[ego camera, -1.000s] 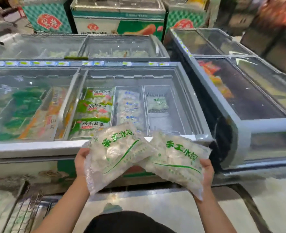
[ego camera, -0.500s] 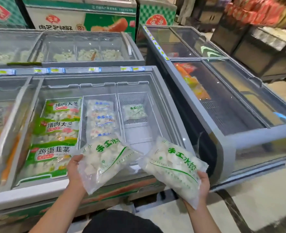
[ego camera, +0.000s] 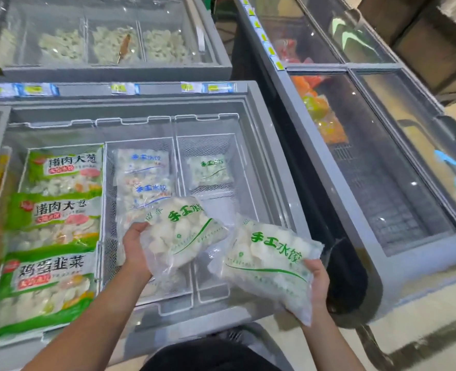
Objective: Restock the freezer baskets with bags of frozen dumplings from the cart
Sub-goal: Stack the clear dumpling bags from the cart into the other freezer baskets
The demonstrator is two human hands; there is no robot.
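Grey plastic and glass pretty much everywhere here: the big chest freezer [ego camera: 256, 145] in front has its lid slid open, and there's a second closed freezer [ego camera: 382, 183] running off to the right with a dark gap between the two. Inside the open one sit three wire baskets side by side. The left basket [ego camera: 102, 210] is packed with big green-label bags, the middle basket [ego camera: 109, 183] has a row of blue-print bags, and the right basket [ego camera: 237, 162] is nearly bare, just one green-print bag [ego camera: 210, 170] lying at its far end. So I'd say we're mid-restock, at the drop-in step. Left hand [ego camera: 135, 250] has its fingers curled round the edge of one dumpling bag [ego camera: 184, 234], which hangs over the near ends of the middle and right baskets. Right hand [ego camera: 315, 279] is cupped under the second dumpling bag [ego camera: 269, 261], thumb side wrapped on its corner, and that bag sits over the freezer's right rim, not over a basket yet. Green lettering matches the lone bag, so my guess is both belong in the right basket. Next move looks like lowering the left bag flat into the open near half, then swinging the right one inward past the rim. Plenty of room in that basket; the things to clear are the wire divider between baskets and the freezer's front lip. Can't see the cart at all.
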